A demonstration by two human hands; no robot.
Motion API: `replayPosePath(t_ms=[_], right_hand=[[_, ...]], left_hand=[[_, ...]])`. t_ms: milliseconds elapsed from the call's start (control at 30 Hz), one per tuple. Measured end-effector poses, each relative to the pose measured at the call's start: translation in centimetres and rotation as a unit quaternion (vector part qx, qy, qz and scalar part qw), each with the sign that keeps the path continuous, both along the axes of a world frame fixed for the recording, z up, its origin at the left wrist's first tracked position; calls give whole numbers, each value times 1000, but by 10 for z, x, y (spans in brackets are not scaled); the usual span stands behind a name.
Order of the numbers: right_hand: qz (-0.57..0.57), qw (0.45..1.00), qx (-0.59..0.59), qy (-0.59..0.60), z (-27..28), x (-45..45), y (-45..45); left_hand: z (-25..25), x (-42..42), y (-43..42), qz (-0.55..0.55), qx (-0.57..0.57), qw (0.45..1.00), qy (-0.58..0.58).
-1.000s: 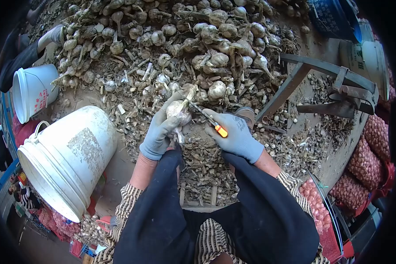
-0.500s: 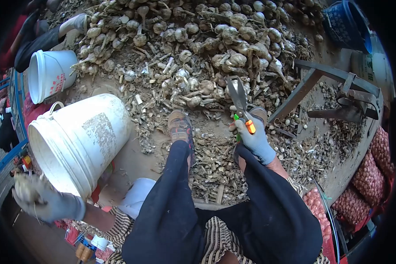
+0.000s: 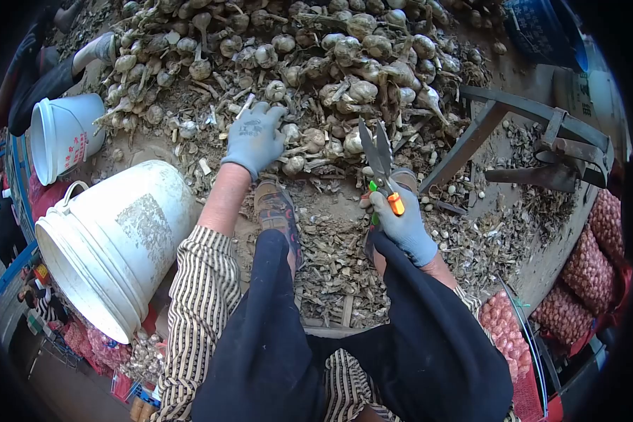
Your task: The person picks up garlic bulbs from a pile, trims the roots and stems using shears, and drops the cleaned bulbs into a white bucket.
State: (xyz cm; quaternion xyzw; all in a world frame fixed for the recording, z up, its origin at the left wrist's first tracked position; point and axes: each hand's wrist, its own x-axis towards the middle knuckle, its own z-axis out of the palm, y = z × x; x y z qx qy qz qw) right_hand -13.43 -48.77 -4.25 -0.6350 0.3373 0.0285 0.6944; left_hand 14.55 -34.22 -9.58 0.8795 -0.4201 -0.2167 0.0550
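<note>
My left hand (image 3: 254,142), in a grey-blue work glove, reaches over the near edge of a heap of dirty garlic bulbs with dry stalks (image 3: 362,46). Its fingers are spread, and their tips come down among the bulbs and loose stalks; nothing shows in its grasp. In front of my right knee, my right hand (image 3: 403,224), gloved alike, is wrapped round a pair of garden shears (image 3: 378,151) with orange and green handles. The two blades point up toward the heap and stand slightly apart.
A big white bucket (image 3: 119,239) lies tipped at my left, with a smaller white bucket (image 3: 67,137) behind it. At right stands a metal frame (image 3: 534,116); a blue bucket (image 3: 541,32) is beyond. Filled red net sacks (image 3: 580,274) line the right edge. Stalk scraps (image 3: 341,264) cover the ground.
My left hand has come from beyond the tipped bucket, where it held what looks like garlic, to the heap, its fingers now spread. My right hand keeps the shears in nearly the same place.
</note>
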Motion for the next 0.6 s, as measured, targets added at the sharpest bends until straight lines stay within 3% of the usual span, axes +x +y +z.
replayPosePath(t_ms=[33, 100, 167, 233, 267, 300, 433, 500, 533, 600], right_hand=[[0, 1000, -5, -9, -2, 0, -1], [11, 999, -32, -18, -4, 2, -3], [35, 999, -9, 29, 2, 5, -5], [61, 996, -56, 16, 0, 4, -6], [86, 991, -101, 4, -2, 4, -6], [85, 991, -100, 4, -4, 4, -6], [107, 979, -171, -6, -5, 1, -7], [114, 979, -169, 12, -2, 3, -7], [108, 983, -147, 23, 2, 4, -8], [101, 986, -127, 31, 3, 6, -8]], left_hand=[[-8, 10, -2, 0, -3, 1000, -1], [-15, 29, 2, 53, -75, 988, 122], [-20, 36, 14, 108, -88, 979, 146], [-21, 33, 29, 180, -157, 947, 217], [-29, 30, 38, 267, -221, 885, 312], [-33, 24, 46, 266, -220, 885, 312], [-8, 6, 44, 254, -231, 920, 189], [20, 10, 31, 141, -314, 929, -132], [40, 9, 24, 126, -221, 932, -258], [36, 15, 17, 90, -161, 960, -212]])
